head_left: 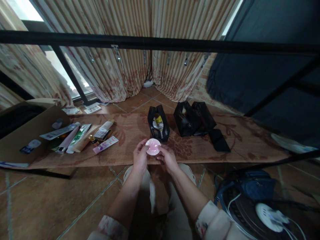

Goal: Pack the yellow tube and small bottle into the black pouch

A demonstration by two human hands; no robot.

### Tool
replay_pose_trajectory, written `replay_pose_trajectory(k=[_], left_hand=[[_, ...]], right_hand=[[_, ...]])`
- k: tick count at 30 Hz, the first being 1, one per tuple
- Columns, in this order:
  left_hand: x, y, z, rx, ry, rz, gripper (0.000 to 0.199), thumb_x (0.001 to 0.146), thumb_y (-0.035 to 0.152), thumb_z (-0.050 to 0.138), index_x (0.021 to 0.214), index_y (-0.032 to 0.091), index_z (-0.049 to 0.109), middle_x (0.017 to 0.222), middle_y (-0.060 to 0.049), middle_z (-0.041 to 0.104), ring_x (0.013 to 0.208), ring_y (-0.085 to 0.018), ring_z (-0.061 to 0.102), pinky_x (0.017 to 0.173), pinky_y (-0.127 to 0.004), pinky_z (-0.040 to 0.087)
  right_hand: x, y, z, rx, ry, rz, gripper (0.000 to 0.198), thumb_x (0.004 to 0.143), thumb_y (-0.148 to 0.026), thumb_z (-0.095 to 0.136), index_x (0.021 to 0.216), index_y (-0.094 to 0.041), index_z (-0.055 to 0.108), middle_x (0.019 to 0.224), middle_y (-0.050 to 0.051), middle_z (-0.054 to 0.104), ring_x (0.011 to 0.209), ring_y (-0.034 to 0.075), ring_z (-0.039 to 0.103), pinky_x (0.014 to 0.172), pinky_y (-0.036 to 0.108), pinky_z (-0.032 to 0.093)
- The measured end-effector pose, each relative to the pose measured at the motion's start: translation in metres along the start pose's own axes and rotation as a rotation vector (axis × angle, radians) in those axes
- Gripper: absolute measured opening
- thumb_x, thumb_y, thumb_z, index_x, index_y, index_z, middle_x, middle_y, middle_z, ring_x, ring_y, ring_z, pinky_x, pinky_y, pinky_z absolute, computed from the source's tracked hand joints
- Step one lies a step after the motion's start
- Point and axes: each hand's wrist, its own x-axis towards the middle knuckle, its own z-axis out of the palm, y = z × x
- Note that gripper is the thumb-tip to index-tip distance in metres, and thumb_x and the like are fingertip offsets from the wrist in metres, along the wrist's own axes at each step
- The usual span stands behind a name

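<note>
A round, shiny pink disc [153,147] with a pale rim is held between my two hands, just above the table's near edge. I cannot make out whether it is a lid, a case or a packet. My left hand [140,154] pinches its left side, with the thumb over the top. On its right side, my right hand [168,156] grips it in the same way. Directly beyond stands a small black pouch [151,124], unzipped, with yellow and white items inside.
Two more open black bags [183,121] and a flat black piece [219,140] lie to the right on the patterned table runner [135,151]. Tubes and bottles, including a pink-white box [105,144], lie at left by a cardboard box [47,140]. A black bar [160,43] crosses ahead.
</note>
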Motion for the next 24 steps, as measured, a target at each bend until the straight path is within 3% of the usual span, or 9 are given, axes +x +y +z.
replay_pose_trajectory(k=[12, 19, 24], left_hand=[[-0.003, 0.001, 0.002, 0.059, -0.119, -0.129, 0.047, 0.059, 0.036, 0.082, 0.098, 0.015, 0.069, 0.091, -0.004, 0.071, 0.076, -0.013, 0.064, 0.075, -0.026, 0.047], [0.002, -0.003, -0.004, 0.086, -0.099, -0.110, 0.042, 0.059, 0.027, 0.080, 0.097, 0.016, 0.068, 0.104, -0.006, 0.069, 0.091, -0.017, 0.065, 0.086, -0.033, 0.049], [0.001, -0.003, -0.009, 0.098, -0.184, -0.104, 0.044, 0.059, 0.019, 0.078, 0.102, 0.018, 0.067, 0.108, -0.006, 0.068, 0.103, -0.020, 0.063, 0.096, -0.039, 0.046]], right_hand=[[0.002, 0.001, 0.001, 0.003, -0.023, -0.020, 0.042, 0.061, -0.048, 0.077, 0.083, -0.014, 0.066, 0.066, -0.001, 0.063, 0.050, 0.008, 0.054, 0.040, 0.018, 0.044], [0.007, 0.005, 0.002, 0.030, -0.002, -0.062, 0.041, 0.061, -0.045, 0.079, 0.084, -0.015, 0.063, 0.068, -0.001, 0.063, 0.051, 0.008, 0.056, 0.042, 0.018, 0.048], [0.012, 0.009, -0.001, 0.042, 0.026, -0.080, 0.043, 0.062, -0.039, 0.080, 0.093, -0.017, 0.060, 0.072, -0.003, 0.064, 0.052, 0.008, 0.058, 0.042, 0.018, 0.050]])
